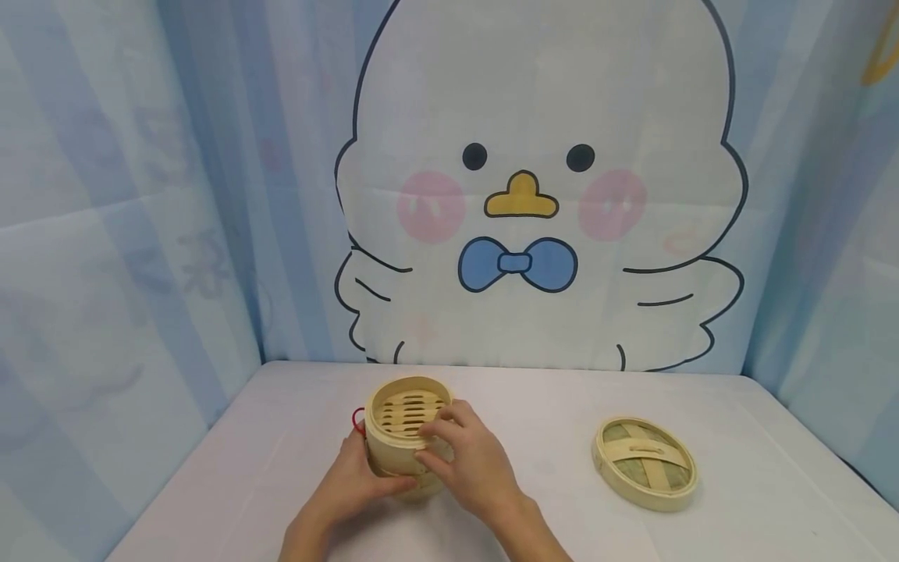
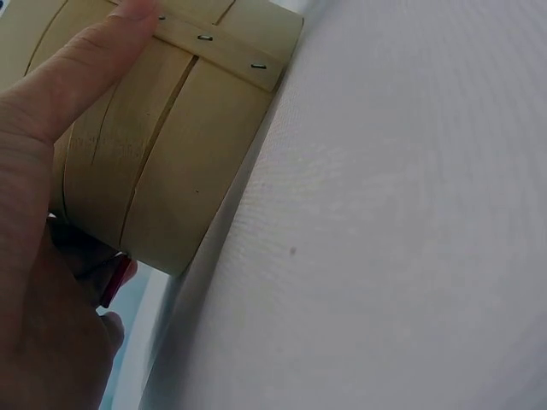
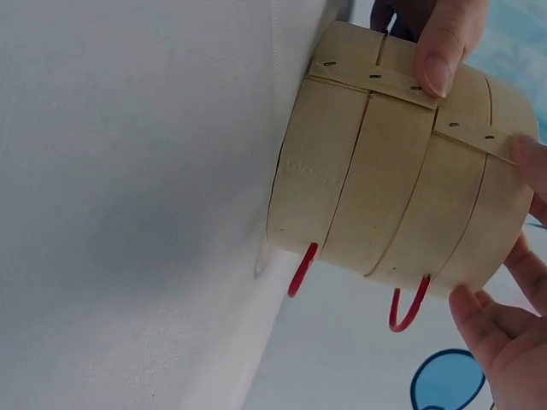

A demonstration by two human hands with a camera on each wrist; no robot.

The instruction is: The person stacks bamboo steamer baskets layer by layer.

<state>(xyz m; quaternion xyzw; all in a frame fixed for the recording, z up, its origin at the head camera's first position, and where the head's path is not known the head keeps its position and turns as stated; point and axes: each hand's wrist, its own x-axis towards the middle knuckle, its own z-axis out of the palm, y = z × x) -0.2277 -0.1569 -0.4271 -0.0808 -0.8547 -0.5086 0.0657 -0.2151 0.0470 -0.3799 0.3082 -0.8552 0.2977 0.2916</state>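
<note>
A two-tier bamboo steamer (image 1: 393,451) stands on the white table, its slatted floor (image 1: 410,414) showing through the uncovered top. My left hand (image 1: 349,480) grips it from the left side, thumb across the front. In the left wrist view that thumb presses the stapled seam of the bamboo wall (image 2: 188,145). From the right, my right hand (image 1: 477,460) holds the upper tier by its rim, thumb outside and fingers over the edge. Two red loops (image 3: 410,309) stick out of the steamer's side in the right wrist view. The round bamboo lid (image 1: 652,457) lies apart to the right.
A white cloth covers the table (image 1: 534,453). Behind it hangs a backdrop (image 1: 520,312) printed with a white cartoon bird, and pale blue curtains (image 1: 105,273) close off the sides.
</note>
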